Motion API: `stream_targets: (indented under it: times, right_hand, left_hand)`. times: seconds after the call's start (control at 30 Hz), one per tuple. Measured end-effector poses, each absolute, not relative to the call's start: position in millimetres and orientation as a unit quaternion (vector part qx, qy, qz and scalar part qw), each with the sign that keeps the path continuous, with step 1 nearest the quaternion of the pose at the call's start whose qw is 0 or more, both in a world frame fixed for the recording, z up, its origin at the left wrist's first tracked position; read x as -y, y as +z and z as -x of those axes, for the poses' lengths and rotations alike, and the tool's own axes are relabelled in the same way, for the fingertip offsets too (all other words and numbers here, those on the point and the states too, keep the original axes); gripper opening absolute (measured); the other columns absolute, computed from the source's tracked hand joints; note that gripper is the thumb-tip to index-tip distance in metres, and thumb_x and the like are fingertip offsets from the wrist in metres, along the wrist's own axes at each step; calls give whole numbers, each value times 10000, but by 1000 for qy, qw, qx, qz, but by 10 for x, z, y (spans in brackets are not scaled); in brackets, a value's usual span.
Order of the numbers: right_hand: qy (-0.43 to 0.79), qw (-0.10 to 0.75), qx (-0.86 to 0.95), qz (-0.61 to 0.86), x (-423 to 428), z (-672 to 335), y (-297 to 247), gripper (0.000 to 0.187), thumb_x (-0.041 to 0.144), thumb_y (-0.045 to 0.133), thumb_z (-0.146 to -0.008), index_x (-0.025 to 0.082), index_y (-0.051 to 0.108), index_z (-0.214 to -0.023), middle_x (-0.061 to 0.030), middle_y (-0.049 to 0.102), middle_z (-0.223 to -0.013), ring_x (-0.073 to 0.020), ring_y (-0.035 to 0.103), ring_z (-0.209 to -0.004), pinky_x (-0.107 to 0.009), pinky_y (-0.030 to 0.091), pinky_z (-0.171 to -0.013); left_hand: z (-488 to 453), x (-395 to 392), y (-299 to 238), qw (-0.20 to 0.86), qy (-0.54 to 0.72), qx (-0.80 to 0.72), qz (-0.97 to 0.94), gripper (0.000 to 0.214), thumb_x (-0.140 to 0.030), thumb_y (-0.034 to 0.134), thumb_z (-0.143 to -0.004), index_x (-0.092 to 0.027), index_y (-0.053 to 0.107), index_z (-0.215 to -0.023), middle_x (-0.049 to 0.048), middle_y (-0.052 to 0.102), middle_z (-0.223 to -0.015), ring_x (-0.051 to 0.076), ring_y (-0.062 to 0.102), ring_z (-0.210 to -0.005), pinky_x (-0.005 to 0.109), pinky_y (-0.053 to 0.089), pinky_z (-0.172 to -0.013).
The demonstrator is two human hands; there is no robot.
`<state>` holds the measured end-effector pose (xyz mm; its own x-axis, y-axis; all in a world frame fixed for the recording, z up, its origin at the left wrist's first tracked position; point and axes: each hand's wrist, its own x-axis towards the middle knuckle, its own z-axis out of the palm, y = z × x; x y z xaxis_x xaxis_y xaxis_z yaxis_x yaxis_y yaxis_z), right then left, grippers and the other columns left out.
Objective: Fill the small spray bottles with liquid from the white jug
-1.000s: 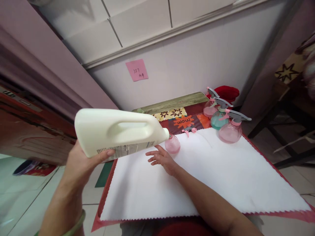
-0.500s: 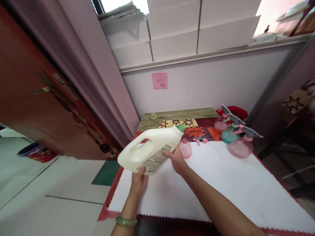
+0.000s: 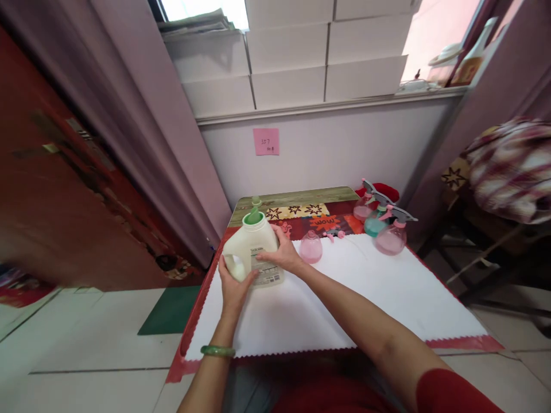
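A large white detergent jug (image 3: 253, 244) with a green pouring spout (image 3: 253, 217) stands upright, or nearly so, at the left of the white cloth. My left hand (image 3: 235, 284) is wrapped round its handle, thumb toward the printed label. Against the jug's right side my right hand (image 3: 282, 252) is closed, fingers behind and thumb across the label. Just right of that hand sits an open-necked pink bottle (image 3: 310, 248). A pink and grey spray head (image 3: 333, 234) lies beyond it. Behind the jug is a small green cap (image 3: 256, 201).
Three spray bottles, one pink (image 3: 391, 238), one teal (image 3: 376, 221) and another pink (image 3: 362, 209), stand at the table's back right. The white cloth (image 3: 344, 304) covers the table's front. A wall with a pink note (image 3: 266, 141) rises behind; a red door (image 3: 64, 201) is at left.
The jug has gone from tilted toward the pink bottle to upright, moving left. My left hand has shifted from its base to the handle. The view has swung right.
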<state>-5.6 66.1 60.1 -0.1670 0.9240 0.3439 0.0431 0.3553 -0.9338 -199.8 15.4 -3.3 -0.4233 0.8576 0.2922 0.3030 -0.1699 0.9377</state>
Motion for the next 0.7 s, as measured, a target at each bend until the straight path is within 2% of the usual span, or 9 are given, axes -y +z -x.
stream_targets:
  times: [0.1, 0.2, 0.27, 0.33, 0.43, 0.53, 0.7]
  right_hand:
    - [388, 503, 676, 373, -663, 9, 580, 1035, 476, 887, -631, 290, 383, -1516, -88, 565, -1434, -311, 539, -1312, -486, 433, -1110]
    - [321, 504, 709, 374, -563, -173, 610, 1022, 500, 852, -696, 257, 354, -1554, -143, 432, -1560, -333, 422, -1433, -511, 365, -1173]
    - [285, 527, 708, 374, -450, -397, 586, 904, 491, 790, -783, 257, 370, -1549, -147, 448, -1550, -307, 487, -1387, -492, 400, -1155]
    - [260, 559, 687, 386, -348, -716, 490, 744, 461, 742, -841, 269, 450, -1498, -126, 555, -1460, -271, 601, -1263, -468, 454, -1114]
    - [268, 576, 615, 467, -289, -1320, 252, 533, 485, 694, -855, 226, 622, -1315, -118, 699, -1252, -249, 709, -1044, -448, 547, -989]
    - [230, 566, 515, 602, -319, -1907, 55, 501, 540, 662, -823, 177, 694, -1166, -141, 743, -1126, -271, 729, -944, -463, 568, -915]
    - [179, 532, 488, 668, -279, -2439, -54, 504, 527, 634, -816, 170, 701, -1165, -139, 752, -1132, -271, 732, -933, -442, 563, -891]
  left_hand:
    - [2023, -256, 21, 237, 573, -605, -499, 1044, -405, 925, -523, -243, 415, -1421, 122, 547, -1379, 314, 550, -1262, 478, 425, -1085]
    - [2055, -286, 6, 229, 565, -624, -488, 869, -425, 929, -494, -227, 525, -1237, 77, 607, -1205, 287, 599, -1112, 478, 465, -1007]
    - [2084, -282, -30, 224, 566, -638, -472, 793, -430, 939, -458, -223, 553, -1118, 44, 618, -1088, 261, 608, -1003, 462, 487, -942]
    - [2121, -282, -64, 228, 572, -641, -458, 742, -432, 940, -444, -224, 561, -1048, 18, 621, -1008, 230, 607, -919, 420, 502, -876]
    - [2177, -317, -79, 254, 584, -630, -444, 601, -494, 873, -549, -209, 591, -996, 13, 646, -955, 194, 612, -856, 349, 504, -802]
    - [2223, -377, -43, 286, 589, -619, -433, 467, -592, 701, -719, -176, 642, -921, 29, 668, -876, 178, 611, -788, 321, 498, -750]
    - [2327, -467, 67, 262, 604, -628, -415, 470, -586, 652, -775, -164, 669, -980, 38, 679, -867, 176, 606, -771, 313, 488, -735]
